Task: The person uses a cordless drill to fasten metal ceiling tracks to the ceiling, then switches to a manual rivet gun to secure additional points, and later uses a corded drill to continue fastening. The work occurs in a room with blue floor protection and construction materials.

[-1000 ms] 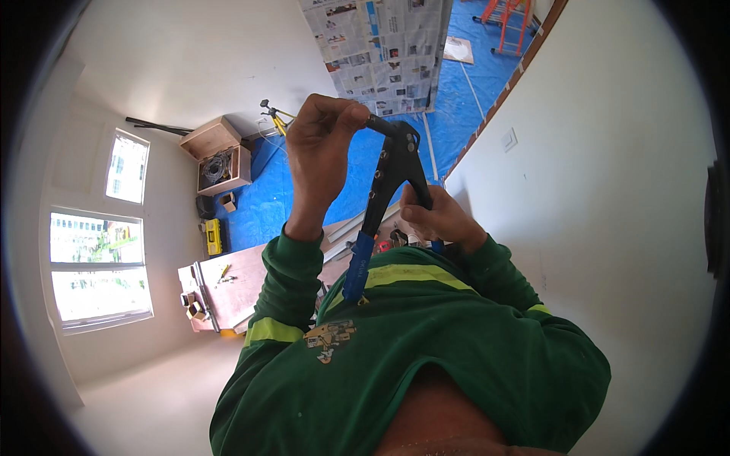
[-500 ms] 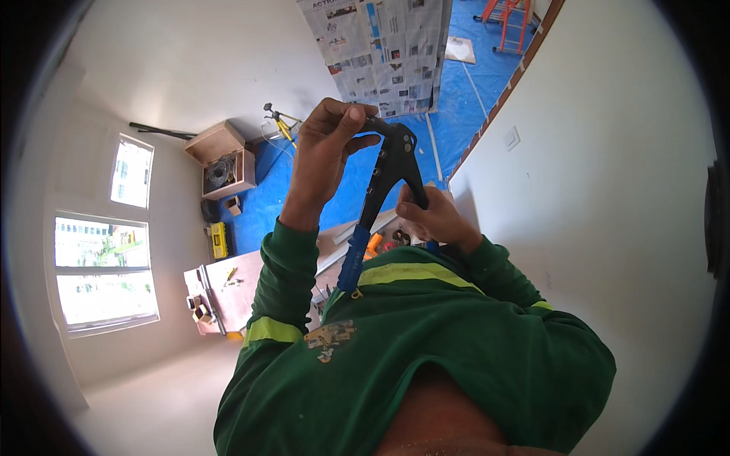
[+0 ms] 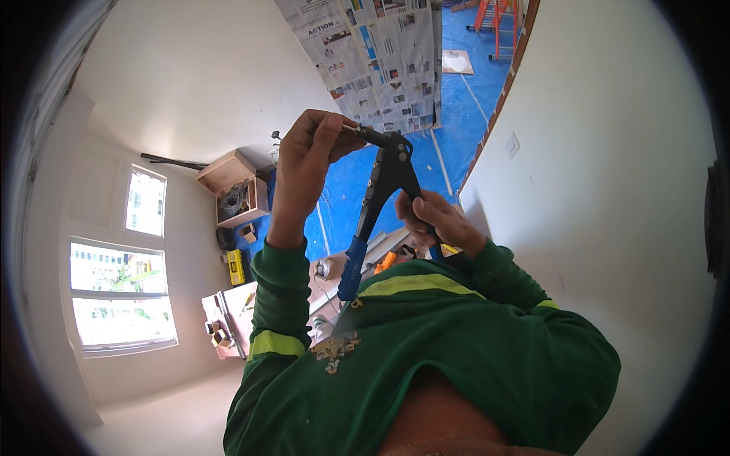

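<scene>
A black hand riveter (image 3: 399, 163) with blue grips is held up in front of my green sweatshirt (image 3: 426, 349), its spare metal nosepieces along one arm. My left hand (image 3: 308, 163) has its thumb and fingers closed round the end of the riveter's nose, where a short metal part shows. My right hand (image 3: 445, 220) grips the riveter's right handle; its fingertips are partly behind the tool. The left handle hangs free over my chest.
Behind lie blue floor sheeting (image 3: 342, 197), a pale workbench (image 3: 228, 334) with tools, an open wooden box (image 3: 232, 171), a yellow toolbox (image 3: 236, 266), a newspaper-covered panel (image 3: 357, 61) and an orange ladder (image 3: 502, 30). A white wall (image 3: 608, 190) stands at my right.
My left hand and the riveter's nose have moved down and left, uncovering a metal part at the nose's end. The background has shifted a little as my view turned.
</scene>
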The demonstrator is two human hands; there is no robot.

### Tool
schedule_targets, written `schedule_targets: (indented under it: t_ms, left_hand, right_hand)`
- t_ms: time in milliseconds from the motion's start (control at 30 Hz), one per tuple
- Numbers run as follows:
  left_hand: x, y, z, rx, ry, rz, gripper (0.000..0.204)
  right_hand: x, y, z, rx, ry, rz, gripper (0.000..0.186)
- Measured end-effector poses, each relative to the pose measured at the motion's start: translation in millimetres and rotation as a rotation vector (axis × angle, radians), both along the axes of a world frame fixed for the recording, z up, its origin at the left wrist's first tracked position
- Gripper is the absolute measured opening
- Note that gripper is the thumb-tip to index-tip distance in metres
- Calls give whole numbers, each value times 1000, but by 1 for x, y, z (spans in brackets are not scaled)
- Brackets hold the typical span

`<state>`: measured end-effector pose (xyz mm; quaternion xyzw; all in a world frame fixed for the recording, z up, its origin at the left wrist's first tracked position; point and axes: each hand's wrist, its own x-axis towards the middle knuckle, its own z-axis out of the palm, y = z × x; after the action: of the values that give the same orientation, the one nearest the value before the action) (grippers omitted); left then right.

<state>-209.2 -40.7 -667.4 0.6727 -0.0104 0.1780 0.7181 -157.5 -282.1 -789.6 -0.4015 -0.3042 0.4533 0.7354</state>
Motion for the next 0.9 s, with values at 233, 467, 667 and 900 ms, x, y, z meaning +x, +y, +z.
schedule_targets:
  t_ms: [233,467,667,900]
  left_hand:
    - [-14,-5,-14,-195,77,-156,25]
    - [-9,-7,1,-175,96,-223,26]
    - [-14,-2,15,-148,64,-194,25]
    - [-28,-13,-7,-237,24,-215,46]
  right_hand:
    - [1,-24,8,-163,-42,94,42]
    - [4,-23,15,-228,-84,-46,43]
    - [16,-23,30,6,-22,-9,42]
    - [16,-28,32,-214,-260,-137,41]
